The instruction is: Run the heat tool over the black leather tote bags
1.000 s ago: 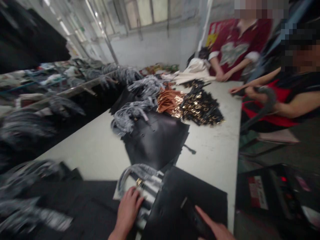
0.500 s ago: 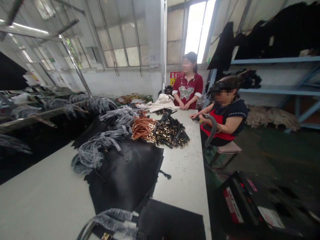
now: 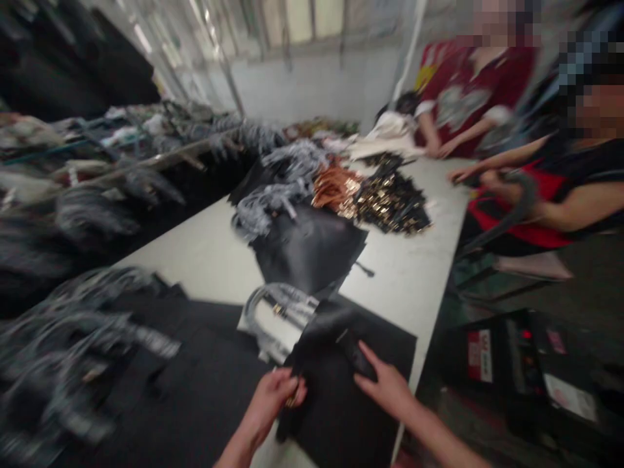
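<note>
My left hand (image 3: 279,394) is closed in a pinch at the left edge of a black leather-like sheet (image 3: 336,406). A small gold glint shows at its fingers; blur hides what they grip. Over the same sheet, my right hand (image 3: 387,383) has its thumb and forefinger around a dark oblong piece (image 3: 359,356), whose kind I cannot make out. Just beyond the hands lies a looped strap handle (image 3: 253,312) in clear plastic wrap, with a gold fitting. To the left, more plastic-wrapped handles (image 3: 73,351) lie on a wide black sheet (image 3: 209,383).
Farther up the white table (image 3: 414,273) are black sheets (image 3: 307,244), wrapped handles (image 3: 263,201), brown straps (image 3: 334,185) and black straps with gold buckles (image 3: 392,201). Two people are at the far right side. A dark machine (image 3: 517,370) stands right of the table.
The view has turned downward and left. Both my hands have come into view over the near black sheet, and the wrapped handles at left now show. The seated co-worker still holds a grey curved tube.
</note>
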### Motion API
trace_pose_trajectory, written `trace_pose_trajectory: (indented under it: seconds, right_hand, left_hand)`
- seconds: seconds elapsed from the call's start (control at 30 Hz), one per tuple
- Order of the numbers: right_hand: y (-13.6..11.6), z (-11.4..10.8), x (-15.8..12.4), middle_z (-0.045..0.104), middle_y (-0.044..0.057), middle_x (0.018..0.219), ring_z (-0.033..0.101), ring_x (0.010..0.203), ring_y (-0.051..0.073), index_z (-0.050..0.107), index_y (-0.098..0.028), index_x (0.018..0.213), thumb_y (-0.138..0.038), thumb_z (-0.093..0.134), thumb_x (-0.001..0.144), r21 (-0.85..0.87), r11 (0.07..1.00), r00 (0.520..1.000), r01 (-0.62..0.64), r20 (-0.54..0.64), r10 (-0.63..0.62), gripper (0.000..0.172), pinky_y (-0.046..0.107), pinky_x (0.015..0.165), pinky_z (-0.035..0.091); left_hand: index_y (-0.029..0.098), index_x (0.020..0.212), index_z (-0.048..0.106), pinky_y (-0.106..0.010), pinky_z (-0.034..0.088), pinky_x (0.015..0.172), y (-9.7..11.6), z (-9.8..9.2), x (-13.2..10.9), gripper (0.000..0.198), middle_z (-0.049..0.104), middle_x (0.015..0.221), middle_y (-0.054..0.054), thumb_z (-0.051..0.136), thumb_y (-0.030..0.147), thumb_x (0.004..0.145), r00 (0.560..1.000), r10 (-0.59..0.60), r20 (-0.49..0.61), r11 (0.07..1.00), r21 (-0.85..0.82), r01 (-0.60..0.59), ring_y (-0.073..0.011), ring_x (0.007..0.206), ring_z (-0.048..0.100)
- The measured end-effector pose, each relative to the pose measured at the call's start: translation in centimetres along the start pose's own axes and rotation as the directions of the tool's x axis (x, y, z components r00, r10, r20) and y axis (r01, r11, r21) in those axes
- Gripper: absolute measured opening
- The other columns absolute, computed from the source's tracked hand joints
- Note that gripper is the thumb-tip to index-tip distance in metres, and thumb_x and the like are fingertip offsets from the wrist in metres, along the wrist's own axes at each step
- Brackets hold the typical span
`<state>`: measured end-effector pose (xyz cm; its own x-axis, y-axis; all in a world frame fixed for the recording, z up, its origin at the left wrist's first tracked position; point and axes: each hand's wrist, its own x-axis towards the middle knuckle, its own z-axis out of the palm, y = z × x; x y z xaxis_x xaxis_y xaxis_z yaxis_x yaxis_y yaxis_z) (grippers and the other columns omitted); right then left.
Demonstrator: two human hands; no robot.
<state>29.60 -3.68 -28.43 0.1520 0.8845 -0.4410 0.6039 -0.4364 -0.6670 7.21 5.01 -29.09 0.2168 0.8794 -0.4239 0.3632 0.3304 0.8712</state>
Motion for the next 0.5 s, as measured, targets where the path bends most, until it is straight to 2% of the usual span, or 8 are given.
trace_pose_trajectory:
  seconds: [0.07,0.1,0.17,0.2,0.33,0.43,0.5]
  right_hand:
    - [0.2,0.1,0.4,0.074,0.002,0.075,0.072,0.066,0.022,0.037,-0.021,0.148,-0.039,0.061,0.083,0.001,1.0,0.993,-0.016,0.116,0.016,0.072,0.03,0.064,0.054]
    - [0.3,0.1,0.7,0.069,-0.001,0.063,0.068,0.053,0.02,0.034,-0.019,0.149,-0.043,0.059,0.085,-0.003,1.0,0.985,-0.024,0.172,0.024,0.073,0.03,0.057,0.052]
    - [0.2,-0.1,0.9,0.057,-0.006,0.046,0.061,0.042,0.018,0.036,-0.018,0.147,-0.047,0.06,0.084,0.036,0.999,0.967,-0.036,0.252,0.026,0.074,0.026,0.046,0.048]
    - [-0.1,-0.4,0.6,0.055,-0.007,0.044,0.058,0.039,0.017,0.037,-0.019,0.147,-0.048,0.061,0.083,0.055,0.998,0.956,-0.035,0.294,0.018,0.074,0.025,0.042,0.045]
    - [-2.3,-1.2,-1.2,0.056,-0.007,0.047,0.056,0.039,0.014,0.04,-0.025,0.145,-0.046,0.065,0.081,0.081,0.997,0.91,0.007,0.413,-0.04,0.072,0.021,0.037,0.041]
    - [-4.1,-0.4,-1.9,0.058,-0.006,0.05,0.057,0.04,0.013,0.042,-0.025,0.144,-0.045,0.066,0.081,0.08,0.996,0.869,0.026,0.49,-0.062,0.07,0.02,0.039,0.043]
    - [-5.1,0.7,-1.7,0.059,-0.005,0.052,0.056,0.039,0.012,0.042,-0.025,0.144,-0.043,0.066,0.081,0.073,0.997,0.842,0.024,0.537,-0.059,0.07,0.019,0.037,0.042]
  left_hand:
    - [0.011,0.093,0.066,-0.03,0.053,0.071,-2.7,-1.0,-4.8,0.034,0.069,0.086,-0.008,0.069,0.043,0.081,0.988,-0.15,0.039,0.952,-0.265,0.155,-0.0162,0.075,0.065]
    - [0.01,0.091,0.067,-0.029,0.052,0.073,-3.4,-1.2,-6.2,0.036,0.07,0.086,-0.009,0.076,0.04,0.074,0.98,-0.188,0.059,0.885,-0.423,0.195,-0.0168,0.076,0.066]
    - [0.009,0.091,0.067,-0.029,0.051,0.078,-4.2,-1.0,-7.4,0.04,0.07,0.091,-0.012,0.084,0.032,0.063,0.976,-0.213,0.05,0.721,-0.666,0.191,-0.0177,0.08,0.067]
    - [0.009,0.092,0.067,-0.029,0.051,0.079,-4.4,-0.7,-7.3,0.041,0.07,0.093,-0.012,0.085,0.03,0.061,0.975,-0.22,0.025,0.673,-0.719,0.171,-0.0178,0.081,0.067]
    - [0.01,0.092,0.067,-0.029,0.051,0.079,-4.9,0.4,-6.8,0.035,0.07,0.096,-0.012,0.082,0.023,0.063,0.975,-0.222,0.009,0.616,-0.774,0.148,-0.0179,0.084,0.067]
    - [0.011,0.095,0.068,-0.027,0.051,0.076,-5.3,0.7,-7.0,0.035,0.07,0.096,-0.011,0.08,0.021,0.064,0.982,-0.187,0.009,0.609,-0.783,0.124,-0.015,0.079,0.066]
    - [0.01,0.096,0.069,-0.024,0.049,0.072,-5.5,0.6,-7.2,0.035,0.07,0.09,-0.009,0.079,0.023,0.065,0.989,-0.151,0.012,0.637,-0.764,0.106,-0.0122,0.071,0.064]
